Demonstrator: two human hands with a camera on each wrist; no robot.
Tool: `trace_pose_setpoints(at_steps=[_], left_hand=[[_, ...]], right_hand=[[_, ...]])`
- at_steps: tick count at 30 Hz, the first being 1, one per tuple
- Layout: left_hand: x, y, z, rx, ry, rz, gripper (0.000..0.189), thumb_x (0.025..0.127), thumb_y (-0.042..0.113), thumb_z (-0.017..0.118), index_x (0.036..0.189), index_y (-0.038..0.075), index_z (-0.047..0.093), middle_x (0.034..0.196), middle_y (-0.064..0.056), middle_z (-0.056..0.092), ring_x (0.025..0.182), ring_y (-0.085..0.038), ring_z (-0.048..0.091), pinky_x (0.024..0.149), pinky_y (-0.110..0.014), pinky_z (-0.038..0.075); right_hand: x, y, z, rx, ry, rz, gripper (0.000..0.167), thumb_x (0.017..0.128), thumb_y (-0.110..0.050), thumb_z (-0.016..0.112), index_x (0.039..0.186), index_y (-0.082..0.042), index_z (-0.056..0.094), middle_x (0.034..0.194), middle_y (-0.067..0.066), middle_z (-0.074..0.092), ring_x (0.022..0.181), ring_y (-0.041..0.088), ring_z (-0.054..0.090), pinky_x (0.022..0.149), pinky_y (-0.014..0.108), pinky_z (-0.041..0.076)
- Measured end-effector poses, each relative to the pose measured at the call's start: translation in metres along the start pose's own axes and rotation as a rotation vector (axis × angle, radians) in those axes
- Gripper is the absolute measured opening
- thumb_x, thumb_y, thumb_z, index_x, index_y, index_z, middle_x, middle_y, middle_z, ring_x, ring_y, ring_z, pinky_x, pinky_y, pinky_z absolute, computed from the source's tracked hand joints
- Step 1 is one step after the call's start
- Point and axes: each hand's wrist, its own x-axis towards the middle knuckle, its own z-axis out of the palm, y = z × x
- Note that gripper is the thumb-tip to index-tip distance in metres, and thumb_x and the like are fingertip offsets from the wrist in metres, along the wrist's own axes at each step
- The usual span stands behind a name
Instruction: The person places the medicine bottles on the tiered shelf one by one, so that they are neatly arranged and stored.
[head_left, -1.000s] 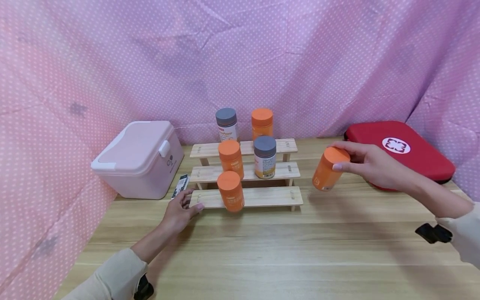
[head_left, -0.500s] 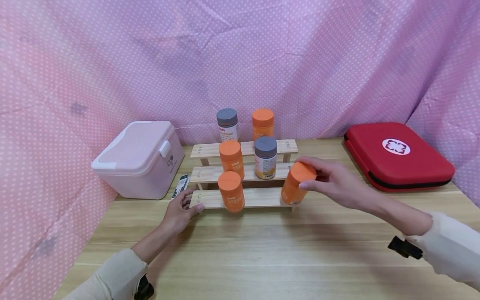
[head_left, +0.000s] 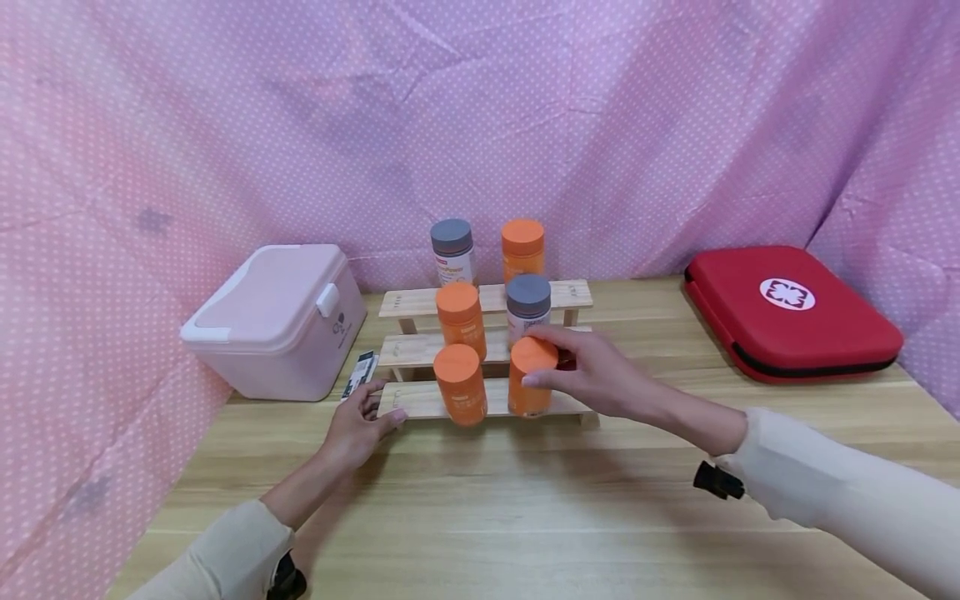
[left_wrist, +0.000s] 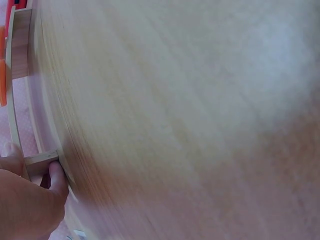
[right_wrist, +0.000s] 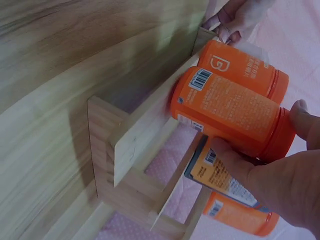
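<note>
My right hand holds an orange supplement bottle by its lid, thumb in front. Its base is at the lowest step of a three-tier wooden rack, right of another orange bottle. In the right wrist view the held bottle stands close beside its neighbour. My left hand grips the left end of that lowest step; the left wrist view shows its fingers around the rack's end leg. On the middle step are an orange bottle and a grey-capped bottle, partly hidden by my right hand.
The top step carries a grey-capped bottle and an orange bottle. A pink lidded box stands left, with a small printed packet beside it. A red zipped case lies right. Pink dotted cloth hangs behind the table.
My right hand has carried the orange bottle leftward from beside the red case to the rack's lowest step. My left hand has kept its grip on the rack's left end.
</note>
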Motion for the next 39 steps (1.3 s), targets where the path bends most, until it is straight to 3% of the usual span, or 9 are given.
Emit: trace_pose_setpoints(at_steps=[8,20,33,39], left_hand=[[0.001,-0.002,0.000,-0.018,-0.001,0.025,0.063,0.089,0.007,0.068,0.142,-0.004,0.036,0.130,-0.025,0.055,0.117,-0.032,0.054,0.100,-0.041,0.044],[-0.001,-0.002,-0.001,-0.017,-0.005,0.011,0.063,0.089,0.008,0.068,0.142,-0.002,0.036,0.131,-0.024,0.054,0.118,-0.032,0.053,0.102,-0.044,0.042],[-0.001,-0.001,-0.002,-0.004,-0.006,0.010,0.064,0.089,0.009,0.068,0.143,-0.002,0.036,0.130,-0.024,0.055,0.117,-0.030,0.054,0.100,-0.041,0.044],[-0.002,0.000,-0.003,0.006,-0.014,-0.012,0.065,0.089,0.012,0.069,0.143,0.000,0.036,0.133,-0.024,0.053,0.120,-0.033,0.051,0.104,-0.045,0.041]], right_hand=[[0.005,-0.003,0.006,0.004,0.016,0.020,0.052,0.083,-0.018,0.077,0.131,-0.013,0.058,0.109,0.003,0.063,0.089,0.018,0.058,0.078,0.037,0.053],[0.006,-0.006,0.009,-0.081,0.046,0.075,0.055,0.082,-0.028,0.078,0.131,-0.016,0.058,0.105,0.001,0.064,0.087,0.016,0.059,0.075,0.030,0.052],[0.007,-0.007,0.008,-0.084,0.031,0.096,0.059,0.082,-0.028,0.077,0.134,-0.012,0.055,0.108,0.003,0.064,0.087,0.017,0.059,0.076,0.030,0.052],[0.007,-0.011,0.007,-0.109,0.002,0.121,0.059,0.084,-0.029,0.076,0.136,-0.014,0.053,0.110,0.005,0.062,0.088,0.020,0.058,0.076,0.031,0.051]])
